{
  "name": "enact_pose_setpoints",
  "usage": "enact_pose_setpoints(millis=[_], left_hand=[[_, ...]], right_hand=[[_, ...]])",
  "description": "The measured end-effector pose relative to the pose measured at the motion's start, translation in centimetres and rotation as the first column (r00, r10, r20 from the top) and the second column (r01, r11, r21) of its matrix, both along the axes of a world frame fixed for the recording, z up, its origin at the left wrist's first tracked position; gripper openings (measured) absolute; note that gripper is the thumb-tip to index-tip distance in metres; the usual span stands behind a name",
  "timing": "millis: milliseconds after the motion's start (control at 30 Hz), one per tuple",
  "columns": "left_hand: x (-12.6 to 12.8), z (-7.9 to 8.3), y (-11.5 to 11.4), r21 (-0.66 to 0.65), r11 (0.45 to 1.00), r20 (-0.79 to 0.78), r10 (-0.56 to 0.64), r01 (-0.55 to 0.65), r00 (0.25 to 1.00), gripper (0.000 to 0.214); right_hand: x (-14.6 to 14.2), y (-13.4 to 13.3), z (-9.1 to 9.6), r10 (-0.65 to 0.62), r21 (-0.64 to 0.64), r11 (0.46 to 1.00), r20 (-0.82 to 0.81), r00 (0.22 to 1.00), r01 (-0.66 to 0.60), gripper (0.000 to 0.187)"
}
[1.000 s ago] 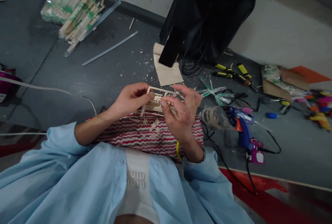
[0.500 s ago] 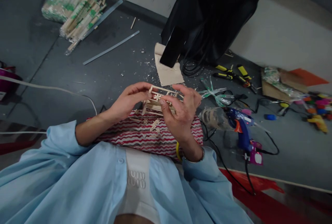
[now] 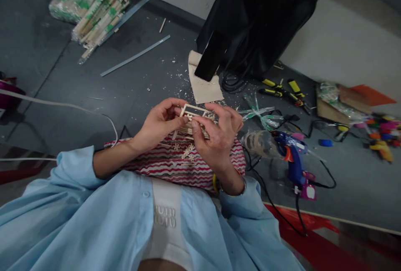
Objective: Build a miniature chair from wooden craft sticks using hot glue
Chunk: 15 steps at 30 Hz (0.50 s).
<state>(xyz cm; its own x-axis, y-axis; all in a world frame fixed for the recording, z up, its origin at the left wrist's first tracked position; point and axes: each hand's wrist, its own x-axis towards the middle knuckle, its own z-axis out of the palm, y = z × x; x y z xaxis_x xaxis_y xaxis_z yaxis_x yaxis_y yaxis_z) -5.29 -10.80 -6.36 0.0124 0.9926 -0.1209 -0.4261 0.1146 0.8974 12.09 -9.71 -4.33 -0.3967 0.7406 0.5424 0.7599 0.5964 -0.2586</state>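
Observation:
Between both hands I hold a small frame built of thin wooden sticks [image 3: 191, 119], just above a red-and-white striped cloth [image 3: 169, 163] on my lap. My left hand [image 3: 158, 123] pinches the frame's left end with thumb and fingers closed on it. My right hand [image 3: 217, 134] grips the right side, fingers curled over the sticks. Several tiny wooden star-shaped pieces [image 3: 187, 152] lie on the cloth under the frame. Much of the frame is hidden by my fingers.
A blue glue gun [image 3: 293, 158] with a black cord lies to the right on the grey floor. Beyond are yellow-handled pliers [image 3: 282, 89], a black bag [image 3: 257, 20], a paper scrap [image 3: 203, 85], bundled sticks in plastic [image 3: 94, 14], a long glue stick [image 3: 134, 55] and colourful clutter [image 3: 380, 133].
Both hands have shifted slightly, the frame tilting a little and drawn closer together between the fingers. The camera view has drifted slightly.

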Motion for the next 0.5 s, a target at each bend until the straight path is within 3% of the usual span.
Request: enact_pose_setpoints(millis=[133,500], left_hand=[[-0.1,-0.04,0.02,0.019,1.0,-0.074,0.02,-0.018,0.997,0.037],[0.13,0.02,-0.14,0.066,0.994,-0.17,0.093,-0.082,0.981,0.044]], right_hand=[[0.34,0.09,0.04,0.015,-0.042,0.999,-0.021,1.0,-0.016,0.014],[0.31,0.32,-0.22,0.02,0.014,1.0,-0.015,1.0,-0.02,0.011]])
